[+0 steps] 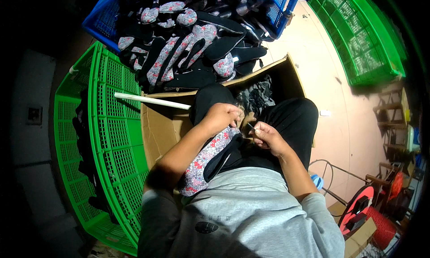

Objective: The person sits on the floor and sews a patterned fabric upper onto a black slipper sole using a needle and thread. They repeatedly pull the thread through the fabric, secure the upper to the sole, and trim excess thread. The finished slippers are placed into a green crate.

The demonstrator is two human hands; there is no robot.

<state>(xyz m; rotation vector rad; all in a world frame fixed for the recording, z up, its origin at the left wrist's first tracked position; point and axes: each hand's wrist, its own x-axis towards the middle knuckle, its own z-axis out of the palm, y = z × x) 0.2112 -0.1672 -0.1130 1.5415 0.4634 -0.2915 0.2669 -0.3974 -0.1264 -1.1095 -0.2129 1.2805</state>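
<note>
A slipper [197, 170] with a grey-and-red floral print and a black inside lies along my left forearm, its far end at my knees. My left hand [224, 117] has its fingers curled over that far end and grips it. Close beside it, my right hand [268, 136] is closed in a pinch on a thin metal tool [251, 126], whose tip points toward the slipper; its exact kind is too small to tell. Both hands rest over my lap, above the black trousers [286, 128].
An open cardboard box [156, 137] with dark crumpled material stands under my knees, a white rod [152, 101] across its edge. Beyond, a blue crate [103, 11] overflows with similar slippers [197, 38]. Green crates [118, 137] stand left, another green stack [358, 38] far right.
</note>
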